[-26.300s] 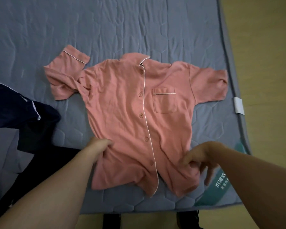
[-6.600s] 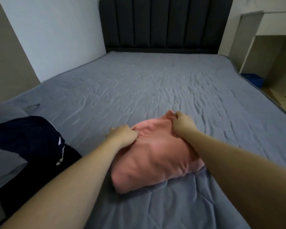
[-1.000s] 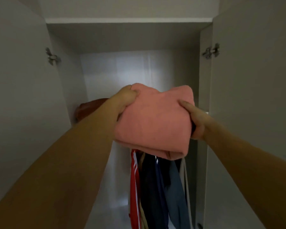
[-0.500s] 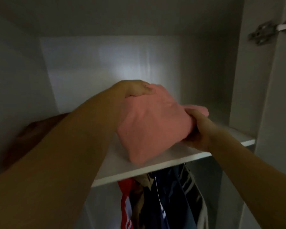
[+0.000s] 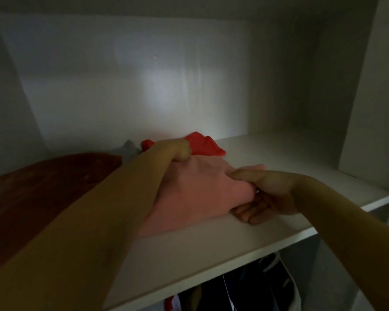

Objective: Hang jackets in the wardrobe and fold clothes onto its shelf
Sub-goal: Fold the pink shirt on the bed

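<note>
The folded pink shirt [image 5: 189, 194] lies on the white wardrobe shelf [image 5: 211, 250]. My left hand [image 5: 177, 151] grips its far left corner with curled fingers. My right hand [image 5: 265, 196] holds the shirt's right edge, thumb on top and fingers underneath against the shelf. My left forearm covers the shirt's left side.
A dark red-brown garment [image 5: 38, 185] lies on the shelf to the left. A bright red cloth [image 5: 202, 144] and a grey cloth [image 5: 128, 149] sit behind the pink shirt. Hung clothes [image 5: 245, 288] show below the shelf. The wardrobe's side wall [image 5: 368, 108] stands at right.
The pink shirt has gone from held above the shelf edge to lying flat on the shelf, pushed further in. Both hands moved in with it and still hold it.
</note>
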{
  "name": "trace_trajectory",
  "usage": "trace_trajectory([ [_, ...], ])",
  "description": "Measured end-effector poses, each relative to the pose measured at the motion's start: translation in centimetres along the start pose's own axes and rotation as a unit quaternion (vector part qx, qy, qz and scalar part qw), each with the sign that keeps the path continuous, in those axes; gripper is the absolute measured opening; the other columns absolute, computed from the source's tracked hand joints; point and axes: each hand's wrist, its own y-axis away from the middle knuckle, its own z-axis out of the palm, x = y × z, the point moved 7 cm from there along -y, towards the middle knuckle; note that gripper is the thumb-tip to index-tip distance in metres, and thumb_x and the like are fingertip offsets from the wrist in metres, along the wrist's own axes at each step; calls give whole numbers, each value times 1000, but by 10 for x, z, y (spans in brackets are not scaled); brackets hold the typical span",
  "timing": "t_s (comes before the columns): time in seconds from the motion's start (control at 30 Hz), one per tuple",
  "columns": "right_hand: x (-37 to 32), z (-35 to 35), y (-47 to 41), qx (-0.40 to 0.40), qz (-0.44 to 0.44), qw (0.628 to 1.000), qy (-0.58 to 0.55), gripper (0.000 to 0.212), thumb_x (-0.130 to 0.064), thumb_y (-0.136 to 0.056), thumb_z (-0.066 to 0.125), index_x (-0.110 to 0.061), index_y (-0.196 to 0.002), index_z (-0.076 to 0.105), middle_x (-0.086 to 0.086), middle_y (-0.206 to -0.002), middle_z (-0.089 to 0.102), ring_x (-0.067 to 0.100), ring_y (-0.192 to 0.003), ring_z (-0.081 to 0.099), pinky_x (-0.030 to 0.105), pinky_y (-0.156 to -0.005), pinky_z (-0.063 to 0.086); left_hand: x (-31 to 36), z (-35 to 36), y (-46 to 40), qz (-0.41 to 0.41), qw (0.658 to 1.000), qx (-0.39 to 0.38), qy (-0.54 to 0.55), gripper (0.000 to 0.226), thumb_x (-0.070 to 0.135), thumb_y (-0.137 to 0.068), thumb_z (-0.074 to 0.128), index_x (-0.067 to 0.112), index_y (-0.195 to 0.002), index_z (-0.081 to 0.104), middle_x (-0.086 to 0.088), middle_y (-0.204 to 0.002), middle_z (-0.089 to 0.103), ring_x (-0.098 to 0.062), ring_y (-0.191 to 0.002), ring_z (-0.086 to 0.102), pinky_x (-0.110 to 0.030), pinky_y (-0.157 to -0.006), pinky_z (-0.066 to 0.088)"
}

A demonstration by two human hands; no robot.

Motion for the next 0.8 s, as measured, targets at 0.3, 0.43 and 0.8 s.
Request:
trace_trajectory([
  [0.3,-4,-6,27,138,-64,988,6,61,-57,-84,63,-13,-122,49,15,-78,71,25,-56,68,35,-55,59,56,26,47,27,996,59,58,47,44,-103,39,16,-140,45,-5,-145,45,-21,-133,44,-34,-114,28],
  [0.43,7,-39,69,284,-129,948,64,46,-43,-91,58,-6,-119,53,15,-105,63,32,-80,70,44,-81,58,64,10,78,17,991,67,113,40,14,-104,42,9,-144,43,-16,-147,41,-34,-138,37,-47,-115,24],
  [0.8,153,-121,240,497,-120,806,298,50,-33,-93,56,-23,-139,39,3,-137,49,22,-117,54,36,-95,46,312,48,196,202,913,335,116,47,35,-96,43,12,-137,46,-11,-140,48,-30,-133,38,-49,-117,19],
])
